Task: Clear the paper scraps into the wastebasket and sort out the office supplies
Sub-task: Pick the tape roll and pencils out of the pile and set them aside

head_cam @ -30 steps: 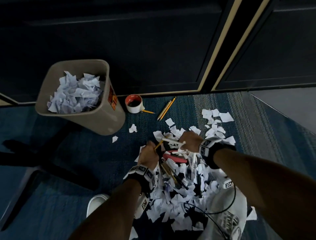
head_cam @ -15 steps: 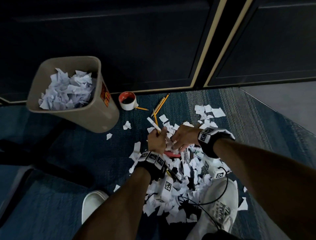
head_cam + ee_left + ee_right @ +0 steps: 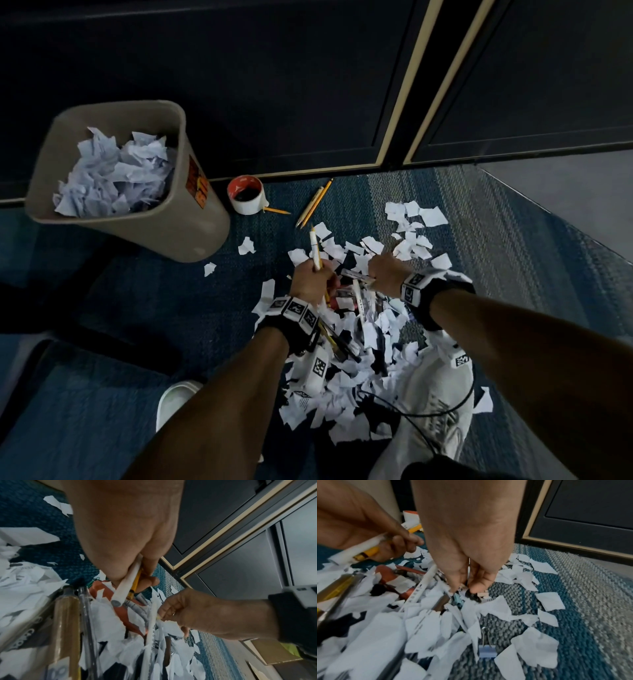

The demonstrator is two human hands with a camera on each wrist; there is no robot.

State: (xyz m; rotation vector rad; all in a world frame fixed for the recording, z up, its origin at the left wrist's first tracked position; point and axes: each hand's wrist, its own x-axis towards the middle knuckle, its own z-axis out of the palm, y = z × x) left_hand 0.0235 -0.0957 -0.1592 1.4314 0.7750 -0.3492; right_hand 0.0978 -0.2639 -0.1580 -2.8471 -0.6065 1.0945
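L hand (image 3: pixel 310 281) is fisted round a white pen (image 3: pixel 313 247) & yellow pencil (image 3: pixel 136 580), while R hand (image 3: pixel 467 555) pinches into the paper scraps (image 3: pixel 346 373) on the floor, what it's got I can't tell: lift supplies out clean, shake scraps off, then sweep those to the wastebasket (image 3: pixel 191 226) at far left.

1. The wastebasket (image 3: pixel 191 219) is standing at the far left, paper scraps (image 3: pixel 113 174) lying inside it
2. A tape roll (image 3: pixel 247 199) is sitting just right of it, two pencils (image 3: pixel 313 202) lying further right
3. A scrap pile (image 3: pixel 356 370) is spreading nearer, a white pen (image 3: pixel 421 588) and a binder clip (image 3: pixel 487 651) lying among it
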